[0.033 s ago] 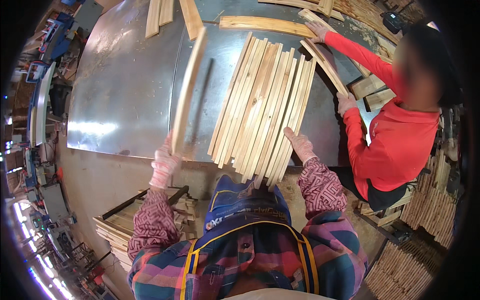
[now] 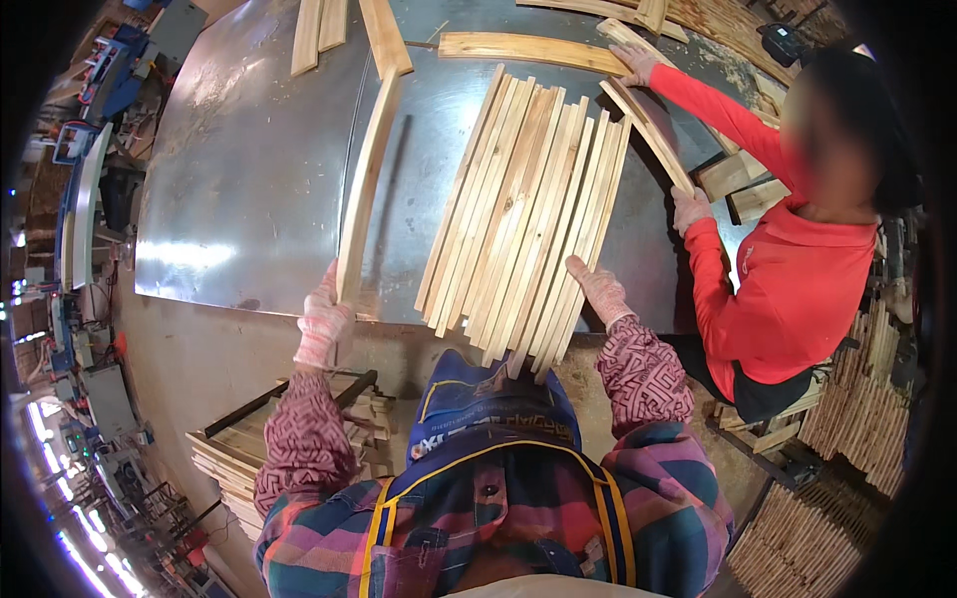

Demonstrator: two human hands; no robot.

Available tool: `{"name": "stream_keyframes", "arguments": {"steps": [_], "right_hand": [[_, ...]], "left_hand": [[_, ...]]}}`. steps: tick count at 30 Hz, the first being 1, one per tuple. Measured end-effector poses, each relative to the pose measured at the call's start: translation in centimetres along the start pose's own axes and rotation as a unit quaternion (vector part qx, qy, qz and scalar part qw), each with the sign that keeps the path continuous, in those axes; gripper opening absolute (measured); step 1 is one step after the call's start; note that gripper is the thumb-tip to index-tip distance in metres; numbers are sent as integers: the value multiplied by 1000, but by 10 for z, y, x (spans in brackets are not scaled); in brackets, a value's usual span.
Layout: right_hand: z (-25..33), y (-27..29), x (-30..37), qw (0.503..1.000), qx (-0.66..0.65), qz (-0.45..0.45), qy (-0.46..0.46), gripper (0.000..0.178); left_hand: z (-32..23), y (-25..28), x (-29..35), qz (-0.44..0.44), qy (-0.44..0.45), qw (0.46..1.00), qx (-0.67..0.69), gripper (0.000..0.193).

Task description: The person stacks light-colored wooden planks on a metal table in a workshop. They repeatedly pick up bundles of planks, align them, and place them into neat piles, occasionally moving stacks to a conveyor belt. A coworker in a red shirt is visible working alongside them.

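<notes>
A long wooden slat (image 2: 366,189) is gripped at its near end by my gloved left hand (image 2: 324,319). It slants up and away over the metal table, its shadow falling to its right, and its far end meets the tip of another board (image 2: 384,38). Right of it lies a row of pale wooden slats (image 2: 513,209) set side by side, their near ends jutting past the table edge towards my apron. My gloved right hand (image 2: 600,291) is closed on the right side of this row near its lower end, thumb on top; its other fingers are mostly hidden.
The metal table (image 2: 239,169) has a board (image 2: 528,47) lying across its far side. At the right, a co-worker in a red top (image 2: 788,289) handles a board (image 2: 648,135). Stacked wood (image 2: 234,463) stands below the table at my left, with more piles (image 2: 797,538) at the lower right.
The slat in my left hand has swung lower and slightly left, its far end now against the far board. My right hand stays on the row of slats.
</notes>
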State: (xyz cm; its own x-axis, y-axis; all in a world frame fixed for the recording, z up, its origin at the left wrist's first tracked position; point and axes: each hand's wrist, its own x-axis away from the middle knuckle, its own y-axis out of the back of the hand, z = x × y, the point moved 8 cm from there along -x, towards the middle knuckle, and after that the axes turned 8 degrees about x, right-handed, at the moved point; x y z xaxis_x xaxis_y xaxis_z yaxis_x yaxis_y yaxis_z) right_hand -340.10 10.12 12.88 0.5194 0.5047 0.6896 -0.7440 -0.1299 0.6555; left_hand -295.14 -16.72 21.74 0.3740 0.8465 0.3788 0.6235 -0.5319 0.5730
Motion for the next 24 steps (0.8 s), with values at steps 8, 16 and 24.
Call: {"name": "stream_keyframes", "arguments": {"steps": [8,16,24], "right_hand": [[4,60,-74,980,-150,-86,98,97],[29,82,-96,993,5,-107,-54,107],[6,80,-84,982,70,-176,-8,63]], "left_hand": [[-110,-60,-118,-78,-251,964,-39,48],[-83,-212,-218,-29,64,948,311,66],[-122,-229,-102,182,75,835,514,93]]}}
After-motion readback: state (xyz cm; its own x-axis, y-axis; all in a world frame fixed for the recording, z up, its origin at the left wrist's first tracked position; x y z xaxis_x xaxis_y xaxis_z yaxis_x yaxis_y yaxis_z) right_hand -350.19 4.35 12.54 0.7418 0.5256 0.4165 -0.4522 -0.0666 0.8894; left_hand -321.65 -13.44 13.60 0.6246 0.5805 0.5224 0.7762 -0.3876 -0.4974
